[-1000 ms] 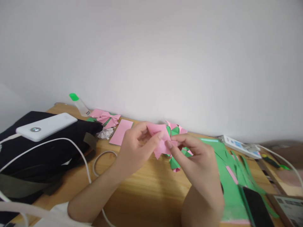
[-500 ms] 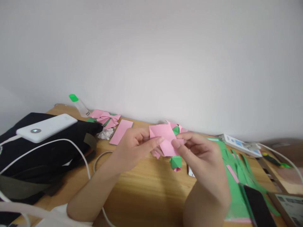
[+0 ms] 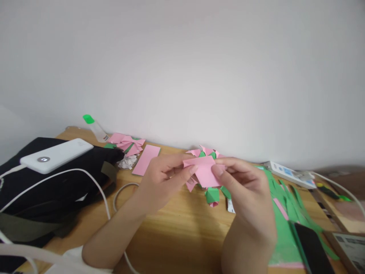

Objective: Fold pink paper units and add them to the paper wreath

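Between my hands, above the wooden table, is a piece of pink paper [image 3: 205, 174] with folded edges. My left hand [image 3: 168, 176] pinches its left side, thumb on the near face. The right side is gripped by my right hand [image 3: 242, 186], its thumb pressing the front. Behind the paper lie folded pink and green paper pieces [image 3: 212, 195], partly covered by the paper and my fingers. A flat pink paper strip [image 3: 146, 160] rests left of my left hand.
At the left, a white power bank [image 3: 57, 155] sits on a black bag [image 3: 85, 190], its cable curving across. Folded papers [image 3: 128, 142] and a green-capped bottle [image 3: 96, 128] stand near the wall. Green paper [image 3: 281, 236], a phone [image 3: 310, 247] and a power strip [image 3: 291, 175] lie right.
The pink paper's upper part is now tipped over, so it looks shorter and more of the green and pink pieces behind shows. Both hands have shifted slightly and keep their pinch.
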The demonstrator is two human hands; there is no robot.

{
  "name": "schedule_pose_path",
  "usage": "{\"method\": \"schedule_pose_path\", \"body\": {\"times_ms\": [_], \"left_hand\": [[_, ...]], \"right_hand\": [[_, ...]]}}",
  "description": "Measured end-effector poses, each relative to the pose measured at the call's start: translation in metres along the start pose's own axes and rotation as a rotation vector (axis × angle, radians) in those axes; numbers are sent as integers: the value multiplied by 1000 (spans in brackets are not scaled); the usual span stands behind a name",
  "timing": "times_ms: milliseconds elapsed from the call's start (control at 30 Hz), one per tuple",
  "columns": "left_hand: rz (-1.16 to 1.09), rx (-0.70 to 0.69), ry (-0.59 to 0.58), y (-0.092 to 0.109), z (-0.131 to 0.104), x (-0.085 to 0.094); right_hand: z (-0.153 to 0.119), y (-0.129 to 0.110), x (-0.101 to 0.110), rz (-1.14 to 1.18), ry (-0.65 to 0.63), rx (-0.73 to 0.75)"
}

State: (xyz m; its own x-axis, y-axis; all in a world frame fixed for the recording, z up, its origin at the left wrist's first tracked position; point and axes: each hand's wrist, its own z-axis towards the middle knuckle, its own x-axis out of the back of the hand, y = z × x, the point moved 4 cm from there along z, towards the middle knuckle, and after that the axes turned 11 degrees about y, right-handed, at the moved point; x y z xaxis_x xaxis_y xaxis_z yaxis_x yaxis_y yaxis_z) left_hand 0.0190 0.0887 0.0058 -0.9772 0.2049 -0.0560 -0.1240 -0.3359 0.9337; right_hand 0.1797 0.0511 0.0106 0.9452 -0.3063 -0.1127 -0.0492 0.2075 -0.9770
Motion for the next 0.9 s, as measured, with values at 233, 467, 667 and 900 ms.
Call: {"method": "schedule_pose_path", "body": {"times_ms": [233,467,667,900], "left_hand": [[-121,-16,0,2,1,0],[-160,-96,-77,11,2,-2],[-167,-14,-89,6,-3,2],[-68,-28,-4,-1,-3,-1]], "right_hand": [[1,-2,0,11,14,3],[0,0,2,4,24,39],[-2,0,4,-52,-3,92],[-3,-1,1,-62,-25,55]]}}
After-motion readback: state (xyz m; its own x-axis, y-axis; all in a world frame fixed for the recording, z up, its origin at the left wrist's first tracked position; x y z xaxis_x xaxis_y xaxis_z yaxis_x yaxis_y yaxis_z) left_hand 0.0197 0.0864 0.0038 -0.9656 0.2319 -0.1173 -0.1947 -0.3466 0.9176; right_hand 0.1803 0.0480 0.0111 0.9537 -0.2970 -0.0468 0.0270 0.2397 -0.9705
